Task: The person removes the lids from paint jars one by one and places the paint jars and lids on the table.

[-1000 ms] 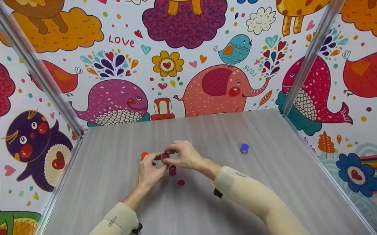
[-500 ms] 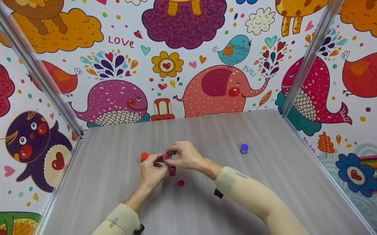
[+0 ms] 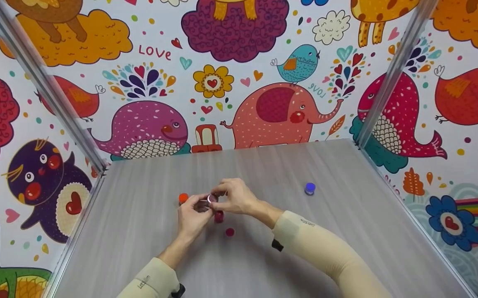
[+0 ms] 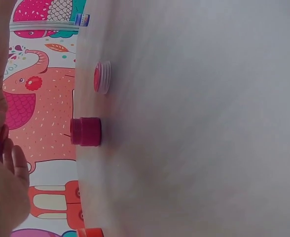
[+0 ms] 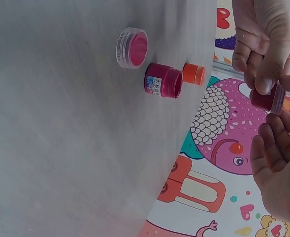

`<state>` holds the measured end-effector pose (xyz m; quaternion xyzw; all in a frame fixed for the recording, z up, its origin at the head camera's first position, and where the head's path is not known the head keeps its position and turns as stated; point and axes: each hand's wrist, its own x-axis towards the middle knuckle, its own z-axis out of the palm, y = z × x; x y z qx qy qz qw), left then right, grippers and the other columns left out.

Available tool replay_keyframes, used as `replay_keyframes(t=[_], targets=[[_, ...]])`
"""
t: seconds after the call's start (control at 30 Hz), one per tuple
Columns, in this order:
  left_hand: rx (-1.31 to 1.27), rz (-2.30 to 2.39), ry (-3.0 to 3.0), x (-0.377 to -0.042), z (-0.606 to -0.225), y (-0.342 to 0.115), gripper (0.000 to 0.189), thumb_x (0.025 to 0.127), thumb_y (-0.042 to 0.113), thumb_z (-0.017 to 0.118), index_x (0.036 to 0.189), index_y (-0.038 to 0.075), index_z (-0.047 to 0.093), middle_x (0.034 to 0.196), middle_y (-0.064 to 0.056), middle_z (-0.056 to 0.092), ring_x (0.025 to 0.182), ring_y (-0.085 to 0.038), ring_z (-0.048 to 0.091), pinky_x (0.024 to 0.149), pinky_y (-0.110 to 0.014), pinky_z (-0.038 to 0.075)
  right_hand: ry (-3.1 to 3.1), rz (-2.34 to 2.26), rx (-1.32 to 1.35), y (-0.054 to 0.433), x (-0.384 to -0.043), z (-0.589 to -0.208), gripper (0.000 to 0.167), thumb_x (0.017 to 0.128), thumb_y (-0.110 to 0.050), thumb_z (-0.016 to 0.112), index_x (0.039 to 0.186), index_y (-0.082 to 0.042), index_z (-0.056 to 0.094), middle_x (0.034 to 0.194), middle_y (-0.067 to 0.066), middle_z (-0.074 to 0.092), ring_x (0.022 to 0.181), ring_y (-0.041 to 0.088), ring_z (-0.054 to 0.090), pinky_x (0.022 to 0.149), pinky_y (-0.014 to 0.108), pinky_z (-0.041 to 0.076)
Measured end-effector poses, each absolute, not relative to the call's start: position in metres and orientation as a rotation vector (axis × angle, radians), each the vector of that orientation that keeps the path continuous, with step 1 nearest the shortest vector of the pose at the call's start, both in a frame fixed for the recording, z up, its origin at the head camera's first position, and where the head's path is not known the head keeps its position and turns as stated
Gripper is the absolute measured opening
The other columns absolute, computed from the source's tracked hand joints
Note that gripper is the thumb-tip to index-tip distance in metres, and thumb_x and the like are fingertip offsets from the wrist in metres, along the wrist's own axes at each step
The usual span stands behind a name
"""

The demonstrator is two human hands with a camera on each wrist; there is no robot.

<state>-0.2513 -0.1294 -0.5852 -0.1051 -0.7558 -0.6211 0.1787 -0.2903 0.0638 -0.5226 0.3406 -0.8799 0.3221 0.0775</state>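
Both hands meet above the table around a small dark red paint jar (image 5: pixel 261 99) with a clear ridged lid (image 5: pixel 278 102). My left hand (image 3: pixel 191 214) grips the jar body, its thumb pressed on the side. My right hand (image 3: pixel 239 198) pinches the lid between thumb and fingers. Below them stands an uncapped magenta paint jar (image 5: pixel 161 80) with a printed label. Its loose-looking ridged lid (image 5: pixel 135 48), pink on the inner face, lies beside it, nearer the person. An orange-red paint jar (image 3: pixel 183 198) stands just beyond the left hand.
A blue-capped jar (image 3: pixel 310 188) stands farther right on the grey wood-grain table (image 3: pixel 272 265). Cartoon-printed panels (image 3: pixel 210 41) surround the table at the back and sides, with metal posts (image 3: pixel 392 78) at the corners.
Both hands have shifted very slightly right with the held jar, uncovering more of the orange-red jar. The held lid has turned a little and now shows a bright rim. Other jars stay put.
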Motion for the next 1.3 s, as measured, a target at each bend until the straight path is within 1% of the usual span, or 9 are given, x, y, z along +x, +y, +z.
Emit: replay_keyframes(t=[0.17,0.27,0.33,0.47,0.53,0.77,1.07,1.27,1.3], targets=[[-0.309,-1.768,-2.144,-0.251,-0.586,-0.128,0.033,0.084,-0.009,0.089,0.116,-0.002,0.083,0.105,-0.022,0.083,0.088,-0.01,0.08,0.081,-0.032,0.07,-2.645,0.96,1.023,0.066,-0.29,-0.521,0.027,0.093,-0.025,0.088,0.115,-0.009,0.088,0.104,0.007,0.084,0.096,0.022,0.081,0.086,0.03,0.067],[-0.313,-1.772,-2.145,-0.251,-0.585,-0.127,0.032,0.085,-0.007,0.089,0.117,-0.002,0.083,0.106,-0.022,0.084,0.089,-0.013,0.081,0.082,-0.034,0.07,-2.649,0.955,1.028,0.067,-0.291,-0.52,0.027,0.092,-0.026,0.087,0.114,-0.009,0.088,0.104,0.007,0.084,0.097,0.025,0.081,0.086,0.031,0.067],[-0.313,-1.774,-2.148,-0.251,-0.585,-0.126,0.032,0.086,-0.006,0.088,0.117,-0.002,0.083,0.108,-0.023,0.085,0.09,-0.013,0.082,0.083,-0.033,0.07,-2.652,0.949,1.027,0.067,-0.291,-0.52,0.027,0.092,-0.027,0.087,0.113,-0.01,0.088,0.103,0.006,0.084,0.095,0.024,0.08,0.085,0.029,0.067],[-0.301,-1.792,-2.16,-0.25,-0.583,-0.126,0.032,0.087,-0.007,0.087,0.118,-0.002,0.083,0.11,-0.023,0.085,0.092,-0.011,0.082,0.083,-0.028,0.069,-2.649,0.926,1.029,0.068,-0.291,-0.519,0.027,0.091,-0.028,0.088,0.111,-0.012,0.089,0.101,0.004,0.083,0.091,0.015,0.077,0.082,0.026,0.065],[-0.293,-1.805,-2.169,-0.25,-0.583,-0.125,0.033,0.087,-0.007,0.088,0.119,-0.002,0.083,0.111,-0.022,0.085,0.093,-0.011,0.083,0.083,-0.025,0.068,-2.636,0.916,1.044,0.069,-0.292,-0.519,0.026,0.09,-0.028,0.088,0.111,-0.012,0.089,0.099,0.004,0.083,0.09,0.014,0.076,0.082,0.026,0.065],[-0.269,-1.788,-2.23,-0.249,-0.582,-0.125,0.029,0.089,0.001,0.091,0.117,0.0,0.085,0.111,-0.02,0.086,0.095,-0.018,0.084,0.086,-0.026,0.068,-2.614,0.909,1.072,0.07,-0.291,-0.519,0.021,0.091,-0.026,0.088,0.107,-0.013,0.089,0.095,0.004,0.081,0.089,0.015,0.076,0.08,0.024,0.064],[-0.249,-1.808,-2.244,-0.248,-0.581,-0.124,0.027,0.089,0.002,0.091,0.115,0.0,0.085,0.11,-0.021,0.086,0.093,-0.017,0.083,0.086,-0.027,0.068,-2.599,0.936,1.1,0.073,-0.291,-0.517,0.02,0.09,-0.024,0.088,0.106,-0.011,0.089,0.095,0.005,0.082,0.087,0.014,0.074,0.078,0.022,0.062],[-0.256,-1.866,-2.237,-0.248,-0.581,-0.124,0.027,0.09,-0.001,0.089,0.117,-0.001,0.084,0.112,-0.022,0.085,0.096,-0.019,0.084,0.086,-0.024,0.067,-2.591,0.919,1.161,0.074,-0.292,-0.515,0.017,0.089,-0.022,0.089,0.102,-0.011,0.088,0.095,0.005,0.082,0.089,0.015,0.076,0.079,0.021,0.062],[-0.257,-1.878,-2.237,-0.248,-0.582,-0.123,0.028,0.09,-0.001,0.089,0.117,-0.001,0.084,0.113,-0.022,0.085,0.097,-0.019,0.084,0.086,-0.023,0.067,-2.597,0.932,1.172,0.075,-0.292,-0.514,0.018,0.089,-0.022,0.089,0.102,-0.01,0.088,0.095,0.006,0.081,0.09,0.016,0.076,0.08,0.024,0.064]])
